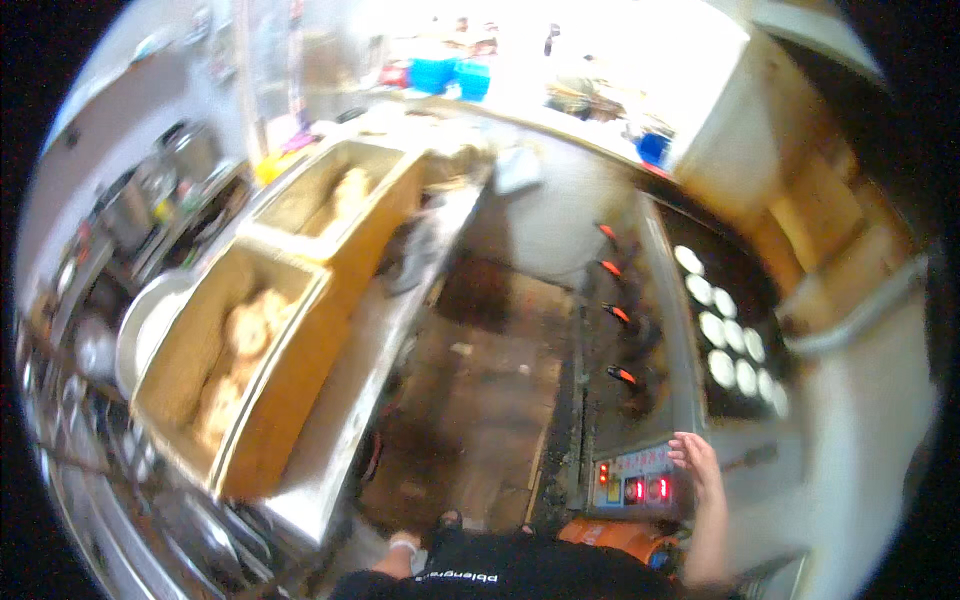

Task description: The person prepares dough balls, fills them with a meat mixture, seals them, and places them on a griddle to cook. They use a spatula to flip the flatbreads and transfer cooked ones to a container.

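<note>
My right hand [696, 459] is raised at the lower right, fingers apart and holding nothing that I can see. It is over the edge of a control panel [611, 495] with lit red displays. Beyond it, a dark griddle [739, 277] bears several white dough rounds [721, 368]. A spatula-like tool [757, 456] lies just right of the hand. At the bottom left shows my left wrist with a white band [405, 545]; the blurred left hand [418, 561] is mostly hidden by the black shirt, and its fingers cannot be made out.
Two tall tan bins [307, 397] with round baked breads [251, 330] stand on a metal counter [360, 367] at left. A large metal bowl [139, 330] sits behind them. Red-handled knobs or levers [621, 375] line the griddle's front. An orange cylinder [611, 536] stands beneath the panel.
</note>
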`<state>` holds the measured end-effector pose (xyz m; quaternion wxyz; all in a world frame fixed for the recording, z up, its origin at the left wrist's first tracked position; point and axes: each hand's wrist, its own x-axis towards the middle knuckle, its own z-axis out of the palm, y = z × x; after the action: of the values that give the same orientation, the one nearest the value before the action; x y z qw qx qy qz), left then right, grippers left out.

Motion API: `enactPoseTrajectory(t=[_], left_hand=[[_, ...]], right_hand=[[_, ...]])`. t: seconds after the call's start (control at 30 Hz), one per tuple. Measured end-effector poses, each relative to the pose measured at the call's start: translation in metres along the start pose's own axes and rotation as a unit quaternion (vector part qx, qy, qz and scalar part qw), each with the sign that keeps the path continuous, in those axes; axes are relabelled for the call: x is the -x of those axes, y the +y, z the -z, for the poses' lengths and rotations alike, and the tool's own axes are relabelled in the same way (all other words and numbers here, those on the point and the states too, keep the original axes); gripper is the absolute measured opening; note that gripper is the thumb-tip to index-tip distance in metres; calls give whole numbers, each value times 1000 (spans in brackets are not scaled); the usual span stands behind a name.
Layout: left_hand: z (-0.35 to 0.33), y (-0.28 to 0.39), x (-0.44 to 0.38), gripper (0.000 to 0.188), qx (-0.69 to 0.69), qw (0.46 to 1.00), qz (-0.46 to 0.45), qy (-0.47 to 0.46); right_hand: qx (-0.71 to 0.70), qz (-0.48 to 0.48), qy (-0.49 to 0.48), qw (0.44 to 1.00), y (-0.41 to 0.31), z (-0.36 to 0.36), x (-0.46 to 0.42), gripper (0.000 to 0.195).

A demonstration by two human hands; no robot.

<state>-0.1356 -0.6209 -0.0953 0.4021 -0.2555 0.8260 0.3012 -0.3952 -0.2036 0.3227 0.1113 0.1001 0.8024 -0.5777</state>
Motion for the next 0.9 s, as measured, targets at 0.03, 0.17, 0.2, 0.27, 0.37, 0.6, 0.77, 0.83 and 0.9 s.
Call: enactPoseTrajectory(t=[0.03,0.17,0.2,0.27,0.37,0.6,0.77,0.83,0.9], left_hand=[[-7,-10,-12,50,-124,990,-9,-73],[5,-7,-37,50,-185,978,-52,-83],[-7,-19,-68,49,-211,972,-97,-36],[3,-10,-93,49,-199,974,-106,-22],[34,50,-99,47,-228,968,-77,-78],[37,163,-31,41,-527,770,-358,42],[-52,192,11,42,-563,727,-390,-43],[-80,195,39,40,-578,725,-370,-62],[-110,191,63,37,-541,773,-319,-88]], right_hand=[[-7,-8,28,1000,8,10,16,28],[-41,-25,122,991,47,47,82,27],[-50,-26,140,989,56,55,97,27],[-69,-67,203,974,87,79,139,27],[-76,-142,303,939,131,108,209,30],[-189,-155,380,892,238,167,301,36],[-150,-75,467,868,328,263,356,30],[-76,-87,497,860,351,324,366,27],[37,-81,562,822,381,386,373,25]])
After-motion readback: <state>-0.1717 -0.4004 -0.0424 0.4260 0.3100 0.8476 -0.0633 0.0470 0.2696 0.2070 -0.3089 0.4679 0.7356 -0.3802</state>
